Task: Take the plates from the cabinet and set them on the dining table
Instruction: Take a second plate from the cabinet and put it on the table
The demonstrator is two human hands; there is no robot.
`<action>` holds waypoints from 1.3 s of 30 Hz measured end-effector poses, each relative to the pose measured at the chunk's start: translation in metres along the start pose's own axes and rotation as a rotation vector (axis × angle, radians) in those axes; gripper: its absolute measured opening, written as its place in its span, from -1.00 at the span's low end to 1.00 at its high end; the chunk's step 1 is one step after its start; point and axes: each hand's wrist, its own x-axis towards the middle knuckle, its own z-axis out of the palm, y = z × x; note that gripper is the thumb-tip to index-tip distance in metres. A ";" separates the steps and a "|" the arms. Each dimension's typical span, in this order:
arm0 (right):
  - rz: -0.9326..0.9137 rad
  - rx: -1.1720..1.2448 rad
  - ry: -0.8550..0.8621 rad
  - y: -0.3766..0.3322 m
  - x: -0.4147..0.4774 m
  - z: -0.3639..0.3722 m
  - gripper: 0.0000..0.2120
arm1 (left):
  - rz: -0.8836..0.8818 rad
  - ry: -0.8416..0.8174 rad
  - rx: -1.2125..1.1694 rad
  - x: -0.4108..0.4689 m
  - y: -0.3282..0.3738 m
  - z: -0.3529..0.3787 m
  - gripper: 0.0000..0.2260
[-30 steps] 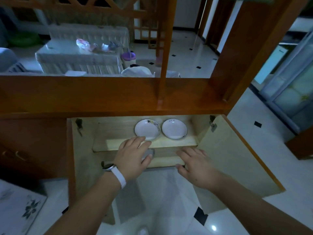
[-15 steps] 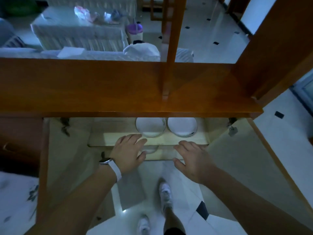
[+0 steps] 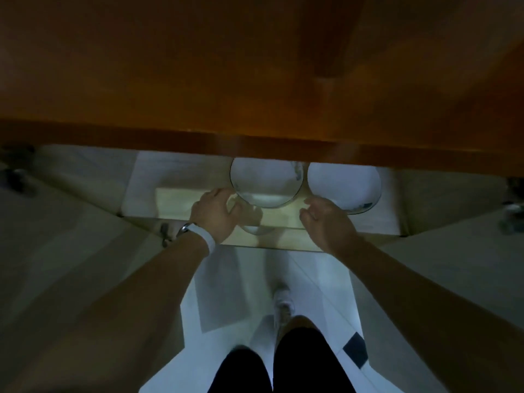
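Observation:
Two white plates lie side by side on the pale shelf inside the open cabinet: the left plate and the right plate, both partly hidden under the brown cabinet top. My left hand, with a white wristband, reaches in just left of and below the left plate, fingers apart and curled, holding nothing. My right hand hovers open between the two plates' front rims, close to the right plate. A third plate's rim peeks out on a lower level beneath my left hand.
Open cabinet doors spread to both sides, the right door too, with metal hinges. My legs and a white shoe stand on the white tiled floor with a black inset tile.
My head has tipped down, so the room beyond has dropped out of view. Both hands have moved forward onto the shelf, closer to the plates' front rims.

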 end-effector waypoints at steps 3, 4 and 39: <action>0.019 0.020 0.061 0.019 0.025 0.028 -0.87 | -0.046 0.055 -0.135 0.020 -0.018 0.025 -0.66; 0.025 0.020 0.080 0.024 0.033 0.036 -0.92 | -0.071 0.068 -0.205 0.026 -0.023 0.031 -0.74; 0.148 0.727 0.105 0.028 0.078 0.087 -0.41 | -0.303 0.166 -0.929 0.073 -0.031 0.069 -0.67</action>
